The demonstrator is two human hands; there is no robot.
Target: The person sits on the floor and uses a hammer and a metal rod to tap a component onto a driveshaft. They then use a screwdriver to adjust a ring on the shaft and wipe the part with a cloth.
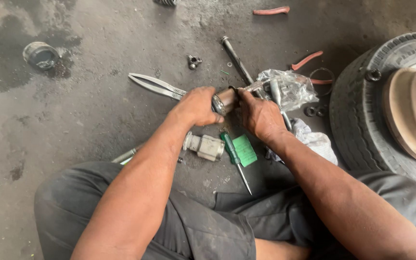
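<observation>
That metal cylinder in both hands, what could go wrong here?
1. The metal cylinder is held above the floor by the left hand and right hand; if it slips, it might land on the green screwdriver below.
2. Loose rings near the tyre could roll off and get lost.

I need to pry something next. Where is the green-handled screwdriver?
In the head view the green-handled screwdriver lies on the concrete floor just below both hands, between the small metal cylinder part on its left and a green card on its right.

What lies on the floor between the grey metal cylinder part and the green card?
A green-handled screwdriver lies between the grey cylinder part and the green card, in the head view.
</observation>
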